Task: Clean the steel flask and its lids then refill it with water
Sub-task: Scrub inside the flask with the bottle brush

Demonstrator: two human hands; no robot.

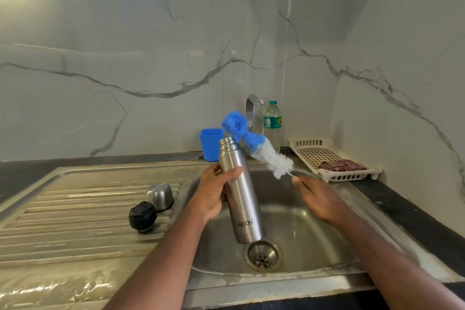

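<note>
The left hand (214, 194) is gripping the steel flask (240, 191) around its upper body, fingers curled behind it and the thumb lying across the front. The flask is hanging uncapped over the sink basin (314, 234), tilted so its open threaded mouth is leaning toward 11 o'clock and its base is hovering just above the drain (263, 255); lettering is showing upside down near the base.

The right hand (317, 199) is pinching the thin wire handle of the bottle brush (256, 145) between thumb and fingers. The brush is slanting up toward 10 o'clock from that hand, white bristles nearest the fingers, blue bristles at the far end, and the blue tip is sitting just beside the flask's mouth at about 1 o'clock from it; whether it is touching the rim cannot be told.

On the ribbed draining board (75, 214), at 9 o'clock from the flask, the two lids are lying close together: the steel cap (161, 195) and, at its 7 o'clock, the black inner lid (142, 216).

Behind the sink, at 12 o'clock, a blue tub (210, 145), the tap (251, 111) and a clear plastic water bottle (272, 123) are standing by the marble wall. At 2 o'clock a cream slotted tray (314, 151) is sitting on the dark bench (415, 216), holding a reddish cloth (341, 165).
</note>
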